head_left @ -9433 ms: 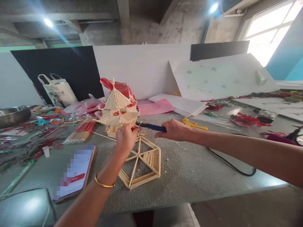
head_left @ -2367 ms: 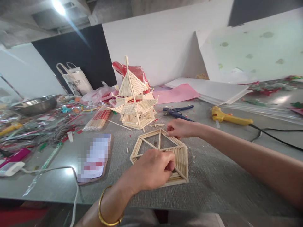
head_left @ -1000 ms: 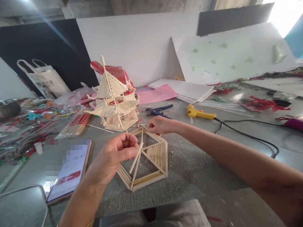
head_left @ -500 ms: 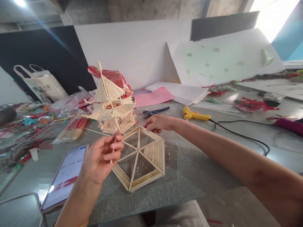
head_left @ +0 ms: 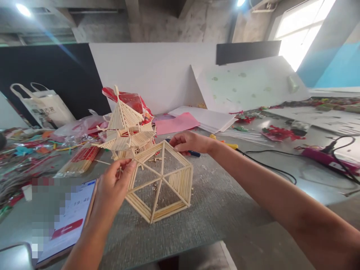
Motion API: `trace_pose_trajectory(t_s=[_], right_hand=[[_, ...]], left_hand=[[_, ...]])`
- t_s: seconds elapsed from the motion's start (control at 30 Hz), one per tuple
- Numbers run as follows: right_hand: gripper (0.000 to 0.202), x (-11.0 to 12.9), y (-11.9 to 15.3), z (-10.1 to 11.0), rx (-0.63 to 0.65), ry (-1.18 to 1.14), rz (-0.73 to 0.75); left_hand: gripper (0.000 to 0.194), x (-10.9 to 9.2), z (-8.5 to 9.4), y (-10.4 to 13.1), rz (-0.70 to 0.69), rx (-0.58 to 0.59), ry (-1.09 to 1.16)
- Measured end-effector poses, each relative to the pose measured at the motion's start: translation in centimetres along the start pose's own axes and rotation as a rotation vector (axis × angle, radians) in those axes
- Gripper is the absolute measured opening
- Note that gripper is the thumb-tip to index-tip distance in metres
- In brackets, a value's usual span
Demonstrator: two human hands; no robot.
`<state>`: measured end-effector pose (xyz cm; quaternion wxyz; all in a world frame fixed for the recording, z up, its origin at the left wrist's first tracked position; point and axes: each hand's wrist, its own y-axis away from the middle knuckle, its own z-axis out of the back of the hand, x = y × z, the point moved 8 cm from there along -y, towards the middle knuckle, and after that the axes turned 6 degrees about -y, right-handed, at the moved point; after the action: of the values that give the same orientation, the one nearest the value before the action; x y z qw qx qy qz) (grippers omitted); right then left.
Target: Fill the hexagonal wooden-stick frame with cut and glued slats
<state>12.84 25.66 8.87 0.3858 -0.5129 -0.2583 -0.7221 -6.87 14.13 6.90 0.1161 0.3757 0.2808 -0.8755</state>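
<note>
A hexagonal frame of thin wooden sticks (head_left: pixel 161 176) has spokes meeting at its centre, with one section on the right filled with parallel sticks. My left hand (head_left: pixel 116 178) is closed, thumb and fingers pinching the frame's upper-left edge; whether the short stick is still in those fingers is hard to see. At the top-right rim my right hand (head_left: pixel 187 143) grips the frame with curled fingers. The frame looks tilted, its far edge raised off the table. Just behind stands a tiered stick pagoda (head_left: pixel 126 116), its base partly hidden by the frame.
Blue-handled pliers (head_left: pixel 194 153) lie partly behind my right hand. A yellow glue gun (head_left: pixel 232 145) is mostly hidden by my wrist. A phone (head_left: pixel 74 225) and packaged sticks (head_left: pixel 80 159) are on the left, a purple power strip (head_left: pixel 329 159) on the right. Pink paper (head_left: pixel 177 123) lies behind.
My left hand has turned and closed on the frame's left edge. The frame's far side has risen, with my right hand on its rim. The camera view has tilted upward.
</note>
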Motion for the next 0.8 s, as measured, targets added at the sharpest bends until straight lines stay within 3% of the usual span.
trace_pose_trajectory(t_s=[0.23,0.4,0.53,0.8], right_hand=[[0.021,1.4,2.3,0.1,-0.076,-0.008,0.106],[0.023,1.9,3.1,0.4,-0.186,-0.074,0.23],[0.027,1.9,3.9,0.5,-0.248,-0.052,0.201],[0.035,0.0,4.2,-0.7,0.068,0.089,0.029]], left_hand=[[0.037,-0.8,-0.2,0.1,-0.066,0.016,-0.062],[0.036,-2.0,1.0,0.0,-0.102,-0.021,-0.025],[0.037,-2.7,1.5,0.0,-0.086,-0.061,0.022],[0.041,-1.6,0.9,-0.7,-0.05,-0.057,0.104]])
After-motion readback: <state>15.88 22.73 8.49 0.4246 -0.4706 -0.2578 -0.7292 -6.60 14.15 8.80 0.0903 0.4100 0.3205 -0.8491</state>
